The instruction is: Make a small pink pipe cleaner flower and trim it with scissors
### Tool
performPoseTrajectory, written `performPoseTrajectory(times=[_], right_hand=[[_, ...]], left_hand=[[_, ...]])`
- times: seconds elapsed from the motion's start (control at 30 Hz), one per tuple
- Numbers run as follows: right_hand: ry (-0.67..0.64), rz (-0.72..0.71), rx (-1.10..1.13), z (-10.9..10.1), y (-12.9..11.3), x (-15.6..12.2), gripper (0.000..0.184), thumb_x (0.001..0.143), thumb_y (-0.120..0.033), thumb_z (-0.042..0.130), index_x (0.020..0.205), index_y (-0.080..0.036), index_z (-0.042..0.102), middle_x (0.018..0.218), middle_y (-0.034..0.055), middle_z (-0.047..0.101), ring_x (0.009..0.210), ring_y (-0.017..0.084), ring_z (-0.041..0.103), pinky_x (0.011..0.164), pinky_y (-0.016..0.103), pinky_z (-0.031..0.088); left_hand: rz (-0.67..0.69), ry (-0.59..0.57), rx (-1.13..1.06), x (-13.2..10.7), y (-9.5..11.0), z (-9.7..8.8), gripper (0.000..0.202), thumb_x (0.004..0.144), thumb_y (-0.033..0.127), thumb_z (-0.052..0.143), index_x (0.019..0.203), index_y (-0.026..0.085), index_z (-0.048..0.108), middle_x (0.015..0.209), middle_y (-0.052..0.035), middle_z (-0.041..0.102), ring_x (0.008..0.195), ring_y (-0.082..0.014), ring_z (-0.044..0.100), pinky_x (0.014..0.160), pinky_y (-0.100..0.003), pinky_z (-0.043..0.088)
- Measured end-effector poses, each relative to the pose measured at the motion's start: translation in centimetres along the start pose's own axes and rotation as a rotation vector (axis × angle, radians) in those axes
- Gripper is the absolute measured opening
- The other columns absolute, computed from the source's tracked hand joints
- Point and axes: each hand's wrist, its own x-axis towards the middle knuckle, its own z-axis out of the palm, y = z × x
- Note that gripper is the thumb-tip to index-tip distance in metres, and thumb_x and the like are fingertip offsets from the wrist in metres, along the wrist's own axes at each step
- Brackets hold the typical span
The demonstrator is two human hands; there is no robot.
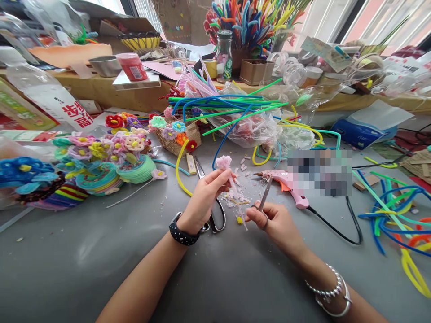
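Note:
Between the thumb and fingers of my left hand (207, 197) is a pink pipe-cleaner flower (223, 162), its fluffy head upright above the fingertips. A pale pink stem (236, 190) slants down from that hand toward the table. My right hand (274, 220) grips a small pair of scissors (265, 194) by the handles, blades pointing up and away. Whether the blades are apart is hard to see. Under my left hand lies a larger pair of black-handled scissors (218, 216), partly hidden. Pink fluff clippings (235, 197) and a yellow bit (239, 220) are scattered between my hands.
A pink glue gun (286, 179) lies beyond my right hand, its black cord (332, 226) curving right. Finished flower pots (136, 168) crowd the left. Loose pipe cleaners (393, 211) tangle at right; more (232, 104) pile on plastic bags behind. A water bottle (47, 92) leans far left.

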Motion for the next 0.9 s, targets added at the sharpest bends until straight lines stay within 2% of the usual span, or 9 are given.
performPoseTrajectory(times=[0.17,0.23,0.37,0.6,0.9], right_hand=[[-0.164,-0.082,0.03,-0.04,0.46,0.16,0.065,0.064,-0.074,0.034,0.064,-0.013,0.056,0.051,-0.0018,0.042,0.048,0.009,0.036,0.047,0.021,0.03],[-0.245,-0.098,-0.001,0.11,0.52,0.12,0.072,0.062,-0.077,0.028,0.071,-0.012,0.057,0.052,-0.0017,0.042,0.049,0.009,0.037,0.046,0.021,0.029],[-0.35,-0.116,-0.142,0.33,0.36,-0.14,0.074,0.062,-0.078,0.025,0.068,-0.012,0.059,0.053,-0.0013,0.041,0.051,0.01,0.036,0.046,0.02,0.026],[-0.357,-0.116,-0.194,0.23,0.42,-0.12,0.074,0.062,-0.078,0.026,0.068,-0.013,0.059,0.057,0.0003,0.046,0.053,0.01,0.038,0.047,0.021,0.026],[-0.359,-0.08,-0.189,0.47,0.62,0.08,0.073,0.058,-0.081,0.027,0.059,-0.012,0.053,0.054,-0.0005,0.043,0.051,0.009,0.035,0.049,0.021,0.028]], left_hand=[[-0.009,0.008,-0.044,-0.03,-0.11,0.05,0.014,0.069,0.03,0.06,0.069,0.016,0.063,0.074,0.0008,0.057,0.064,-0.0063,0.047,0.061,-0.017,0.036],[-0.017,-0.001,-0.042,-0.03,-0.15,0.09,0.015,0.069,0.031,0.06,0.069,0.016,0.063,0.072,0.0004,0.056,0.063,-0.0066,0.047,0.06,-0.018,0.036],[-0.04,-0.035,-0.012,-0.02,-0.21,0.1,0.017,0.069,0.033,0.059,0.071,0.017,0.064,0.069,0.0009,0.054,0.062,-0.0068,0.046,0.059,-0.018,0.036],[-0.054,-0.092,0.069,-0.02,-0.27,0.06,0.018,0.07,0.034,0.058,0.073,0.017,0.064,0.071,-0.0001,0.054,0.066,-0.0081,0.045,0.062,-0.019,0.035],[-0.058,-0.121,0.099,0.02,-0.36,-0.02,0.016,0.072,0.033,0.058,0.075,0.019,0.065,0.071,0.0016,0.052,0.067,-0.0068,0.043,0.063,-0.017,0.034]])
